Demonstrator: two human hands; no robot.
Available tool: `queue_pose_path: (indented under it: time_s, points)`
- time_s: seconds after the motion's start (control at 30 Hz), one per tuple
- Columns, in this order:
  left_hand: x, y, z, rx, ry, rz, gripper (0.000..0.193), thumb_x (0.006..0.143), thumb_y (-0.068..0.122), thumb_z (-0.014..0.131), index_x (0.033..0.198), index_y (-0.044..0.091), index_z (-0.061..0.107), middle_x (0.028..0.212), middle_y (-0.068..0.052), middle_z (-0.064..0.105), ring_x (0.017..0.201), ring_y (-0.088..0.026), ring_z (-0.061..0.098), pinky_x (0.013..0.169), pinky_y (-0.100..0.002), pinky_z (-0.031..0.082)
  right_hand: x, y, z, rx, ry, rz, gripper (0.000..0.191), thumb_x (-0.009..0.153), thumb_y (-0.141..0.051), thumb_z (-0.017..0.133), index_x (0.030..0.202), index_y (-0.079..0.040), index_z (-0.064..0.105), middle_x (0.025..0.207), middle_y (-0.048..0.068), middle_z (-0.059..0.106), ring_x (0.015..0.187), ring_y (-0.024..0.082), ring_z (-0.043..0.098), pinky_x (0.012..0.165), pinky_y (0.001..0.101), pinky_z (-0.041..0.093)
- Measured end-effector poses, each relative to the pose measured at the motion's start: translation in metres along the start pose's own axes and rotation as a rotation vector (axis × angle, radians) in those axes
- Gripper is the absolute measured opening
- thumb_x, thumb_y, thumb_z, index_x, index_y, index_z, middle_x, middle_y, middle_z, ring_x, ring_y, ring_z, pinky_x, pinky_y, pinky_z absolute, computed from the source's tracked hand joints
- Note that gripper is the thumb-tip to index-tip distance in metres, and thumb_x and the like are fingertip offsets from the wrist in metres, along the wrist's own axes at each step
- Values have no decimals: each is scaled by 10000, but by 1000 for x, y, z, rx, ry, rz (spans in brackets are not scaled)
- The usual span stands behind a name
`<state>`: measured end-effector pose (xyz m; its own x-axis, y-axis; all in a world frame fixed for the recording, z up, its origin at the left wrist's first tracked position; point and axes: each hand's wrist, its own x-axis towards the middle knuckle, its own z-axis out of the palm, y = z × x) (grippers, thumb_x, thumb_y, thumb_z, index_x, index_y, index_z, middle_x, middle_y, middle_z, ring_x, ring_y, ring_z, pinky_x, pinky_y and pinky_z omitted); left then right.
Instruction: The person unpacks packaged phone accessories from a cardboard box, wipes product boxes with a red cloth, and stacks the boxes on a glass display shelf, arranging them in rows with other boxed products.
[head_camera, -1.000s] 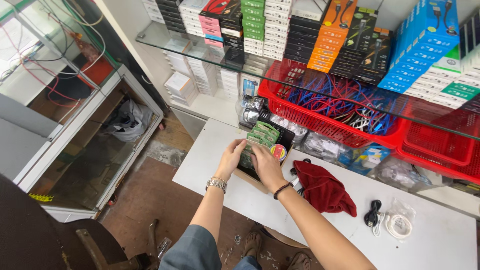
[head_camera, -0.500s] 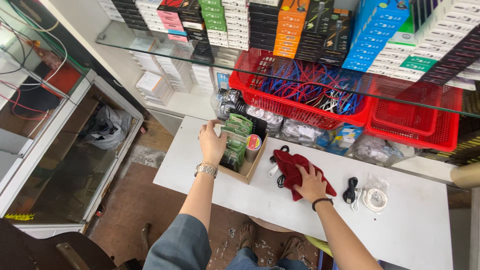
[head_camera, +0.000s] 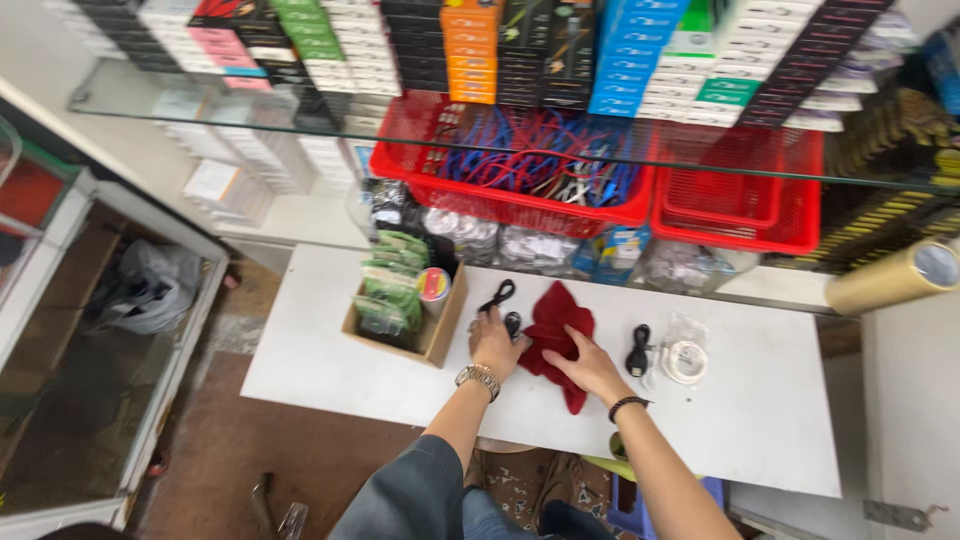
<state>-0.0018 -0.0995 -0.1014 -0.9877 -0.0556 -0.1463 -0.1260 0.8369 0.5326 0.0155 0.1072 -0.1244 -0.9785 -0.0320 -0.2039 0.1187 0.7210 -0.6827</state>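
Note:
My left hand (head_camera: 494, 343), with a metal watch on its wrist, rests on the white table (head_camera: 330, 365) at the left edge of a dark red cloth (head_camera: 556, 328), fingers touching a black coiled cable (head_camera: 500, 300). My right hand (head_camera: 588, 366) lies flat on the lower part of the red cloth, fingers spread, a dark band on its wrist. To the left stands a small cardboard box (head_camera: 432, 338) with green packets and a roll of tape in it.
A second black cable (head_camera: 637, 351) and a bagged white cable (head_camera: 684, 360) lie right of the cloth. Red baskets (head_camera: 520, 205) of cables sit behind under a glass shelf of stacked boxes. A brown tape roll (head_camera: 890, 280) at right; a glass cabinet (head_camera: 90, 330) stands left.
My left hand has left the cardboard box and moved right to the black cable by the cloth. My right hand stays on the red cloth. The view has shifted left.

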Motion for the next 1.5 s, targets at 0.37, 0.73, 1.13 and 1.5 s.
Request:
queue_pose_path:
  time_s: [0.37,0.73,1.13,1.5]
  points:
    - [13,19,48,266,79,-50,835,735,84,814,1460,77,400,1500,-183,393,1334,-375,436,1033,-496,415,2,80,-64,-436,159,252,578,827,-301,795,1261,-20,538,1218,217,606,1141,385,615,914,455,549]
    - [1,5,28,64,-106,-321,568,756,188,827,1229,88,529,1338,-136,498,1332,-345,460,1024,-504,468,17,74,-56,257,94,362,697,794,-95,793,1426,-94,499,1266,138,597,1116,282,625,953,427,525]
    - [14,-25,11,-1057,-106,-446,370,873,176,653,1223,107,555,1123,-119,646,1044,-255,596,958,-438,480,-13,-50,-101,1682,-461,41,504,1001,16,472,1501,27,413,1445,163,555,1258,266,596,1112,425,472]
    - [9,18,-93,-1861,-649,-60,419,981,148,489,1374,6,519,1320,-154,652,1141,-265,655,1050,-449,515,-12,-111,-109,1708,-535,-68,485,1052,-105,433,1518,22,393,1412,183,558,1243,326,623,1124,485,474]
